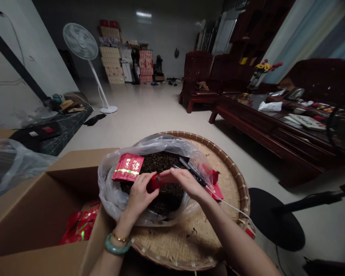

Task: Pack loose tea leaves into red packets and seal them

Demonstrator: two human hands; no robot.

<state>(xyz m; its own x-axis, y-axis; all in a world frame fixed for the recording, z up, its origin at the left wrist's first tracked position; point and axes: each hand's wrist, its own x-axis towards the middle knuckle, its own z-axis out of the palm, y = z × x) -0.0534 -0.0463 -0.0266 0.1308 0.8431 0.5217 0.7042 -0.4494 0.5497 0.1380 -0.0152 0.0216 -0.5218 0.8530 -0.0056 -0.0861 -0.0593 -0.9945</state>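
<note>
A small red tea packet (154, 183) is in my left hand (140, 193), its fingers closed round the side. My right hand (184, 180) reaches to the packet's top with fingers held together; what they pinch, if anything, is hidden. Both hands are above dark loose tea leaves (161, 159) in a clear plastic bag (110, 199). A fan of flat red packets (128, 167) with gold lettering lies on the bag's left side. Behind my right hand rests a black tong-shaped tool (197, 174) with a white cord.
The bag sits on a round woven bamboo tray (218, 245), with more red packets (216, 191) at its right. An open cardboard box (25, 214) at left holds filled red packets (84, 224). A black stand base (273, 218) is right; a white fan (109, 110) stands farther off.
</note>
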